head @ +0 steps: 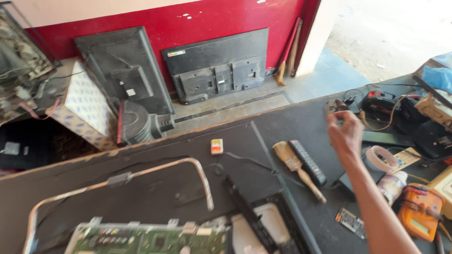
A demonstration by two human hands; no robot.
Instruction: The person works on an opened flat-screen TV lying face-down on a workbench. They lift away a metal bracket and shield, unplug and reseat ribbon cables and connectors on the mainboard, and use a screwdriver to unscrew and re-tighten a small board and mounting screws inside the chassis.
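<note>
Head view: my right hand (345, 129) reaches over the bench (301, 122), fingers curled, gripping nothing I can see; I'd slow near the small tool (335, 106), avoiding cables (376, 123). Left hand unseen.

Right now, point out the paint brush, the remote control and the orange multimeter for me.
paint brush (285, 154): head view, on its pale bristles.
remote control (308, 162): head view, on the middle of its black button face.
orange multimeter (420, 211): head view, on the orange casing.
</note>
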